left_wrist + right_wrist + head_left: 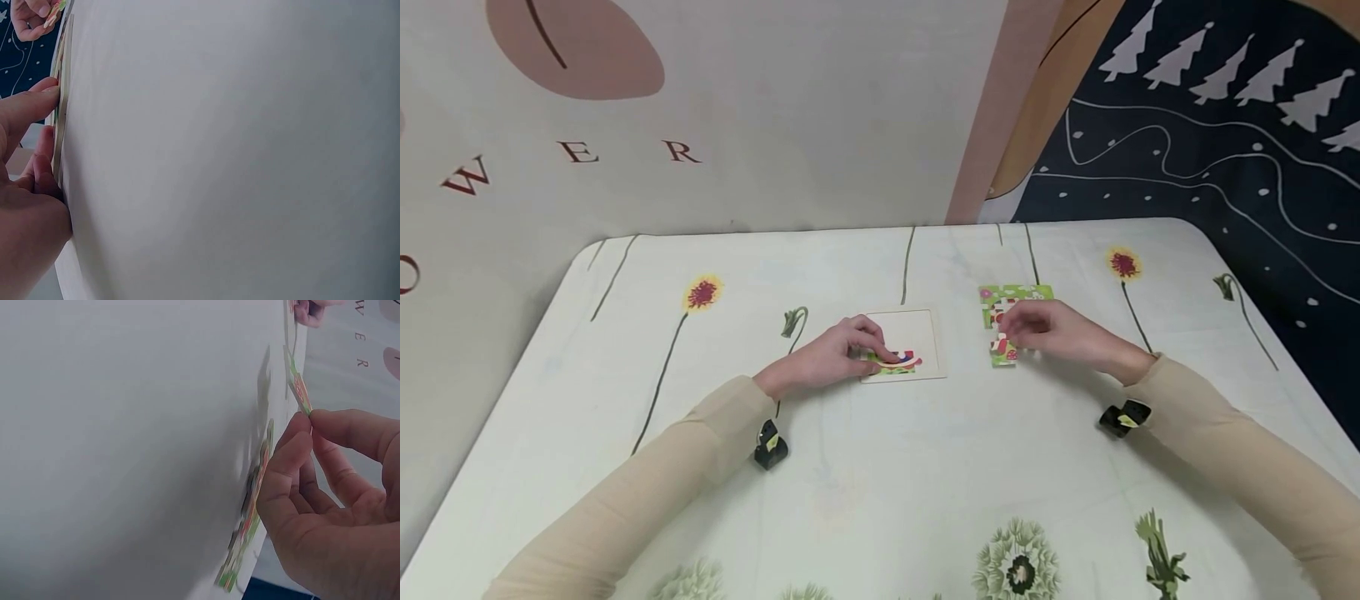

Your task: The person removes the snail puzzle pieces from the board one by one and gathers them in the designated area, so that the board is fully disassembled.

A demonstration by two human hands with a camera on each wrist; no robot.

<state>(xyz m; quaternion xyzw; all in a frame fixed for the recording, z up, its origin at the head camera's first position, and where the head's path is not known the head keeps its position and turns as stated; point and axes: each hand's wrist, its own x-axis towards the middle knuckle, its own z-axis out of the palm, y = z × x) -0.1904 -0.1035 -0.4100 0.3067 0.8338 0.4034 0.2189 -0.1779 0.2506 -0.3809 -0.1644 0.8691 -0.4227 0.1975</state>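
A pale, shallow jigsaw tray point(931, 337) lies on the table, with a strip of colourful joined puzzle pieces point(910, 363) along its near left part. My left hand point(827, 354) rests at the tray's left side, its fingertips on those pieces; the left wrist view shows the tray edge-on beneath the fingers. Right of the tray, my right hand point(1063, 335) pinches a small puzzle piece point(301, 390) between thumb and fingertips, raised off the table. Under and behind that hand lie more green and red puzzle pieces point(1000, 293), partly hidden by it.
The table point(880, 467) wears a white cloth printed with flowers. Behind it hangs a pale cloth point(820, 108) with letters, and at the right a dark blue cloth point(1172, 150) with white trees. Each wrist carries a small black camera point(771, 446).
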